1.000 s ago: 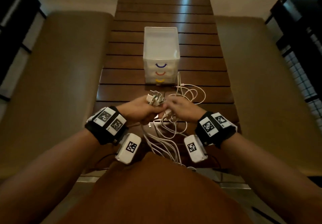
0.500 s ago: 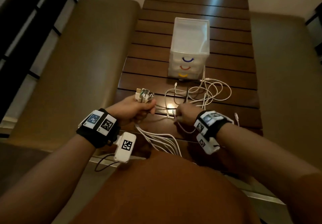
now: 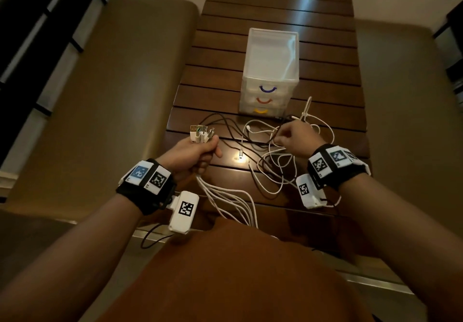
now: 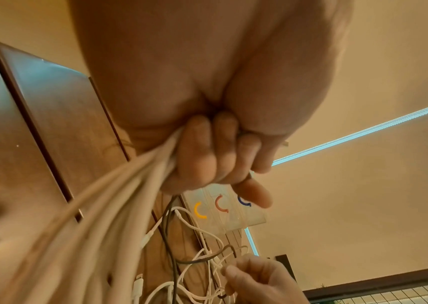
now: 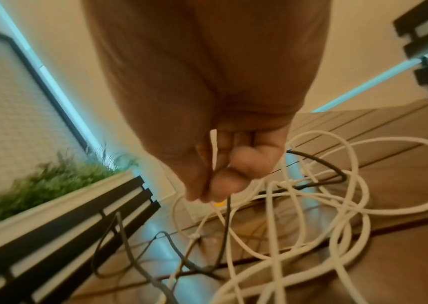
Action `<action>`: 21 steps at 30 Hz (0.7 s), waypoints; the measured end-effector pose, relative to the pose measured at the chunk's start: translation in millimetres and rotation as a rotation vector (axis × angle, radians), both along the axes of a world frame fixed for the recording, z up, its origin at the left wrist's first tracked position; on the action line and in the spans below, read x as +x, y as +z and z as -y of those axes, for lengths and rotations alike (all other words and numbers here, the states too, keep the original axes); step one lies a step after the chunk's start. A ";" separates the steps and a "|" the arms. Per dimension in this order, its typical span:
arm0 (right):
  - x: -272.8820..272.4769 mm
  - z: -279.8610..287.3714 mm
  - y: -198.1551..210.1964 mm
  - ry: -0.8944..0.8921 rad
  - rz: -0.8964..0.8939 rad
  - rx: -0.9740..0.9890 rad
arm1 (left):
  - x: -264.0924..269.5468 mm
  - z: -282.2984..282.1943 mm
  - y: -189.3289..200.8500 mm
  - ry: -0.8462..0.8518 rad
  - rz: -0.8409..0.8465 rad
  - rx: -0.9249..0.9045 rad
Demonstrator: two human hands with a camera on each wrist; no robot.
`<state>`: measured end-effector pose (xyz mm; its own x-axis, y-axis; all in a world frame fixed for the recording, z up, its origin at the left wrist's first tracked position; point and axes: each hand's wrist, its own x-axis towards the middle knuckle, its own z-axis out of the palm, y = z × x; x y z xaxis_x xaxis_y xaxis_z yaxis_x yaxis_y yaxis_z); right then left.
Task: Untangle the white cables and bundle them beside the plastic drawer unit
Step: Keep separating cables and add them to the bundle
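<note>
My left hand grips a bunch of white cables in its fist, their USB plugs sticking up above the knuckles. In the left wrist view the fingers curl round the strands. The loose ends trail off the table's near edge. My right hand is over the tangle of white cables in front of the clear plastic drawer unit. In the right wrist view its fingertips pinch a white cable, with dark cables mixed among the loops.
The slatted dark wood table runs away from me. Tan cushioned benches flank it on both sides. A dark cable loops across the slats left of the tangle. A loose plug lies between my hands.
My hands have parted: the left moved left with the gathered plugs, the right moved right and forward into the tangle near the drawer unit. The head view has shifted.
</note>
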<state>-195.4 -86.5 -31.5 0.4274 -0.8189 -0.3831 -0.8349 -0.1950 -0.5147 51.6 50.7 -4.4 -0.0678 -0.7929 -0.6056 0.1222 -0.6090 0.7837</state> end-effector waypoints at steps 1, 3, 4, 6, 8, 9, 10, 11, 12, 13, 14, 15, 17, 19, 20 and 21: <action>-0.2 -4.2 -0.8 0.054 -0.022 0.021 | -1.6 2.9 -1.6 0.016 -0.013 -0.003; 4.7 -12.4 -5.2 0.156 -0.053 0.038 | -4.9 8.5 -4.1 0.041 -0.050 -0.003; 9.9 -16.3 -7.7 0.186 -0.059 0.036 | -6.3 10.8 -5.3 0.053 -0.068 0.003; 24.1 -21.5 -13.6 0.219 -0.058 0.000 | -8.8 13.9 -8.1 0.066 -0.084 0.017; 39.4 -23.0 -21.2 0.241 -0.088 -0.042 | -10.6 15.2 -11.6 0.061 -0.080 0.024; 46.2 -22.8 -26.4 0.262 -0.115 -0.053 | -11.1 15.5 -13.0 0.055 -0.075 0.024; 52.3 -22.6 -31.1 0.292 -0.154 -0.056 | -11.2 15.5 -13.8 0.049 -0.068 0.020; 57.0 -22.3 -37.1 0.332 -0.191 -0.065 | -11.1 15.5 -15.0 0.046 -0.063 0.013; 60.8 -22.4 -42.2 0.365 -0.222 -0.076 | -10.6 15.6 -16.2 0.044 -0.060 0.006; 63.2 -22.2 -46.1 0.384 -0.234 -0.095 | -10.1 15.5 -17.3 0.045 -0.060 0.000; 65.0 -21.8 -47.6 0.387 -0.240 -0.115 | -9.8 15.4 -17.8 0.049 -0.057 -0.003; 65.9 -20.5 -49.2 0.398 -0.246 -0.141 | -10.0 15.4 -18.8 0.052 -0.055 -0.004; 65.4 -17.7 -46.1 0.458 -0.272 -0.168 | -11.7 16.8 -21.1 0.055 -0.046 -0.004; 62.9 -15.4 -41.3 0.523 -0.269 -0.170 | -15.0 19.0 -22.5 0.070 -0.039 -0.014; 62.1 -15.3 -38.5 0.548 -0.233 -0.183 | -17.3 20.6 -24.3 0.083 -0.035 -0.027; 61.7 -15.6 -35.1 0.566 -0.168 -0.206 | -20.2 22.9 -25.3 0.096 -0.033 -0.044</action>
